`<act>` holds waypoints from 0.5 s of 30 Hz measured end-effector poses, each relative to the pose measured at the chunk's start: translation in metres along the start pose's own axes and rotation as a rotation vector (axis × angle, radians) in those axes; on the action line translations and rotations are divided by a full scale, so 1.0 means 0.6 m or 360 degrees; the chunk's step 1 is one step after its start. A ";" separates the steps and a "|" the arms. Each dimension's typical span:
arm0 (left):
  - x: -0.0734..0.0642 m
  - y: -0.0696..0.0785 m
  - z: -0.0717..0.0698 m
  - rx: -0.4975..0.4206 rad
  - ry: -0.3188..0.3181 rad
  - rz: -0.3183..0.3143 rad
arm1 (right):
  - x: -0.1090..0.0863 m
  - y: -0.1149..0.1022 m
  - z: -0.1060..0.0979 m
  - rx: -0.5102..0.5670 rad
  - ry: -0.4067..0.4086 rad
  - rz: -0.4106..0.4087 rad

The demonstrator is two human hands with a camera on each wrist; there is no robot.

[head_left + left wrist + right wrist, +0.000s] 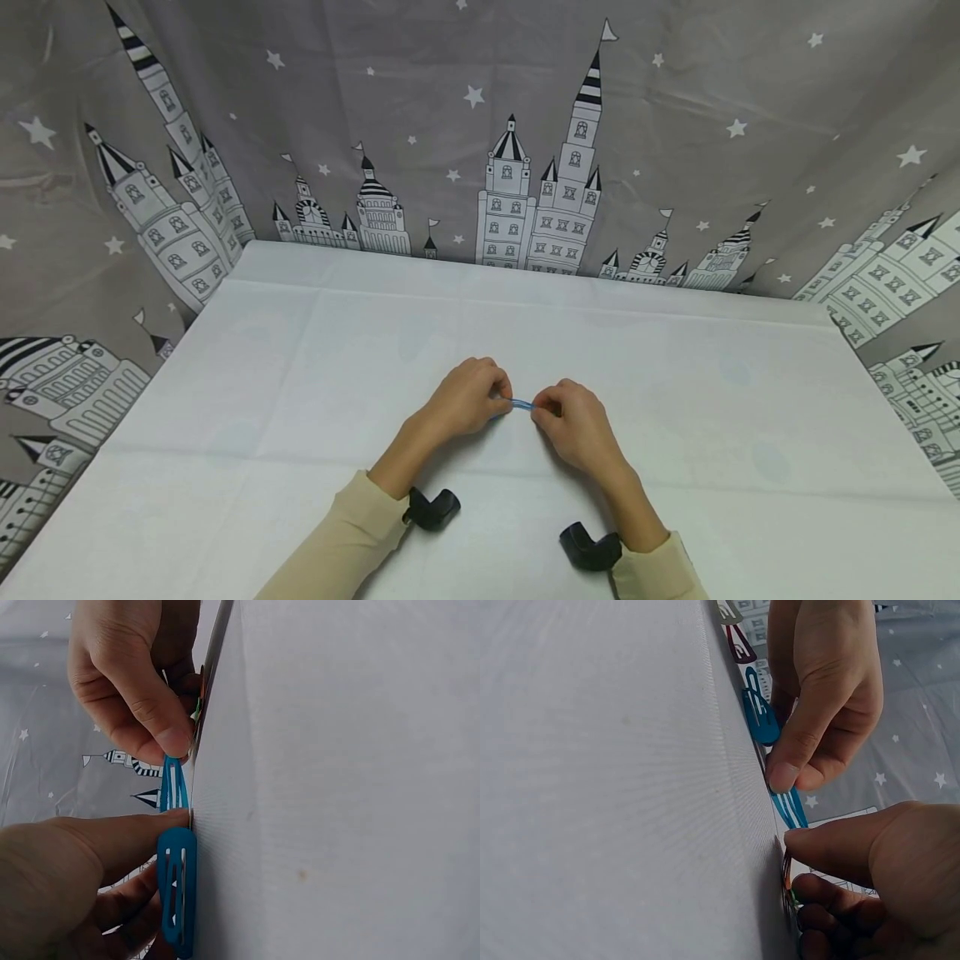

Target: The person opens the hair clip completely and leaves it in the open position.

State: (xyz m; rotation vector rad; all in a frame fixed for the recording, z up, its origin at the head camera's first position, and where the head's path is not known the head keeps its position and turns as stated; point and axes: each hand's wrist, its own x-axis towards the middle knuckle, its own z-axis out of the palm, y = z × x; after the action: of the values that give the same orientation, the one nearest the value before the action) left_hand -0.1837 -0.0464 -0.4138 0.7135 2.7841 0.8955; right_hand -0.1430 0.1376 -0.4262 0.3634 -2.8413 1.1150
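Note:
Between my hands is a blue snap hair clip (522, 405), low over the white table. My left hand (463, 400) pinches one end of it with thumb and finger. At the other end, my right hand (577, 421) grips it the same way. A second blue snap hair clip (190, 889) hangs by the left fingers. Beyond that, in the right wrist view, a dark red clip (742, 655) and an olive clip (731, 613) continue in a line. Several thin clips (787, 881), with orange and green among them, are tucked within the right fingers, partly hidden.
A creased white cloth (225, 400) covers the table. Behind and beside it hangs a grey curtain (420, 75) printed with castles and stars. A black wrist camera (433, 510) sits at the left cuff, and another black camera (590, 548) at the right.

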 end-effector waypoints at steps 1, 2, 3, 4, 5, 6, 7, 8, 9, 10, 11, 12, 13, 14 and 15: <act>-0.001 0.000 0.000 -0.0010 0.0005 0.0002 | 0.000 0.000 0.000 0.0002 0.0007 -0.0004; -0.001 0.000 0.000 -0.0022 0.0011 0.0004 | 0.000 0.000 0.000 0.0005 0.0015 -0.0006; -0.002 0.000 -0.001 -0.0034 0.0017 -0.0001 | 0.000 0.000 0.000 0.0010 0.0023 -0.0007; -0.002 0.000 -0.002 -0.0046 0.0024 -0.0005 | 0.000 0.000 -0.001 0.0019 0.0031 -0.0006; -0.003 0.000 -0.003 -0.0058 0.0032 -0.0012 | 0.000 0.000 -0.001 0.0028 0.0037 -0.0003; -0.003 0.000 -0.004 -0.0069 0.0037 -0.0018 | 0.001 0.000 -0.001 0.0038 0.0046 -0.0001; -0.004 0.000 -0.005 -0.0079 0.0042 -0.0023 | 0.001 0.000 -0.001 0.0048 0.0051 0.0005; -0.005 0.000 -0.006 -0.0090 0.0046 -0.0021 | 0.001 0.000 -0.001 0.0060 0.0057 0.0010; -0.005 0.000 -0.007 -0.0097 0.0049 -0.0016 | 0.001 0.000 0.000 0.0070 0.0062 0.0013; -0.006 -0.001 -0.008 -0.0106 0.0052 -0.0011 | 0.001 -0.001 0.000 0.0082 0.0067 0.0017; -0.007 -0.001 -0.010 -0.0119 0.0055 -0.0007 | 0.001 -0.001 0.000 0.0094 0.0072 0.0019; -0.008 -0.001 -0.011 -0.0132 0.0056 -0.0002 | 0.000 -0.002 -0.001 0.0102 0.0077 0.0017; -0.010 -0.002 -0.012 -0.0145 0.0062 0.0007 | 0.000 -0.002 -0.001 0.0109 0.0083 0.0015; -0.011 -0.003 -0.012 -0.0158 0.0065 0.0019 | -0.001 -0.004 -0.001 0.0117 0.0088 0.0012; -0.013 -0.003 -0.014 -0.0172 0.0069 0.0032 | -0.001 -0.004 -0.001 0.0124 0.0094 0.0007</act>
State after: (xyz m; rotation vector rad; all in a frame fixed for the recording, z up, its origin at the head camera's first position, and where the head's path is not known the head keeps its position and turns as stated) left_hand -0.1799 -0.0555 -0.4084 0.7144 2.7450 1.0688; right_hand -0.1418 0.1364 -0.4240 0.3230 -2.7550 1.2191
